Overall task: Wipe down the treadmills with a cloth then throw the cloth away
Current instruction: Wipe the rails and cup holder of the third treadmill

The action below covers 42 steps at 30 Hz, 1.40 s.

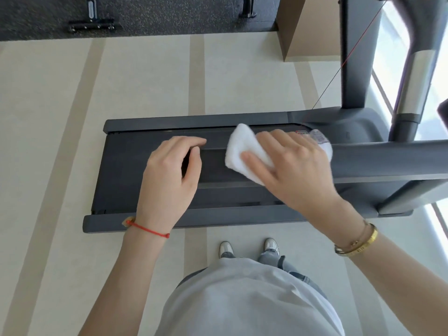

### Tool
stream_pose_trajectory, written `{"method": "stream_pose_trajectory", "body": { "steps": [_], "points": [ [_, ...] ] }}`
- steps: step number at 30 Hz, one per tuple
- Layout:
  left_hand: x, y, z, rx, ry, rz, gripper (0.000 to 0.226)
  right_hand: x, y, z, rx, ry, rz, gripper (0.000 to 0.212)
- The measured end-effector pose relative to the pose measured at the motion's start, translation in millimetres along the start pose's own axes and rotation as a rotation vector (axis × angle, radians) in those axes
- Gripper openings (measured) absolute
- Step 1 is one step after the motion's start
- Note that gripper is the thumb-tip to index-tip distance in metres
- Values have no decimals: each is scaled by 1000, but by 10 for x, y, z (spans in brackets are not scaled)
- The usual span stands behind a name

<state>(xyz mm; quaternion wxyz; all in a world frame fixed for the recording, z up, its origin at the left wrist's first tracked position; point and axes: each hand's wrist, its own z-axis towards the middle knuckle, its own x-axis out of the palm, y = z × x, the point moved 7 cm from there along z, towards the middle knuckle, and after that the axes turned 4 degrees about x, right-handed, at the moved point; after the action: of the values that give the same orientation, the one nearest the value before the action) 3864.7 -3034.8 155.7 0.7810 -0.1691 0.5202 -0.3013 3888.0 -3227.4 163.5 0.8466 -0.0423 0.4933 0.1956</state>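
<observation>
Head view | right hand [291,163] grips cloth [242,149] — under fingers | left hand [169,175] loose — empty

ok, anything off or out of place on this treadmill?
Nothing stands out. The treadmill sits flat on the floor with no visible damage or spill. The right hand holds the white cloth over the handrail; the left hand is beside it, holding nothing.

No text can be read. A sticker [301,135] with red print sits on the treadmill [150,122] deck near the motor cover, and a pale label [318,137] lies just beside it; both are too blurred to make out. The gold bangle [361,243] bears engraved marks, too small to read.
</observation>
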Motion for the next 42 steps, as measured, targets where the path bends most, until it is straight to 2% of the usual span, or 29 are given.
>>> {"method": "stream_pose_trajectory", "body": {
  "steps": [4,9,15,25,36,42],
  "points": [
    [63,-164,84,44,22,27,21,-123,-318,-26,150,-96,-83,45],
    [192,-266,111,71,82,43,22,-12,14,-89,40,-201,-37,38],
    [363,-469,141,94,77,73,19,-86,-306,-245,-56,-285,-42,31],
    [964,-1161,255,141,133,20,18,-355,-1268,-486,-27,-325,-130,28],
    [1925,-2218,431,170,163,-8,20,-815,-2795,-831,-14,-330,-171,28],
    [2342,-2632,493,159,147,27,20,-1055,-3529,-950,105,-287,-170,34]
  ]
}}
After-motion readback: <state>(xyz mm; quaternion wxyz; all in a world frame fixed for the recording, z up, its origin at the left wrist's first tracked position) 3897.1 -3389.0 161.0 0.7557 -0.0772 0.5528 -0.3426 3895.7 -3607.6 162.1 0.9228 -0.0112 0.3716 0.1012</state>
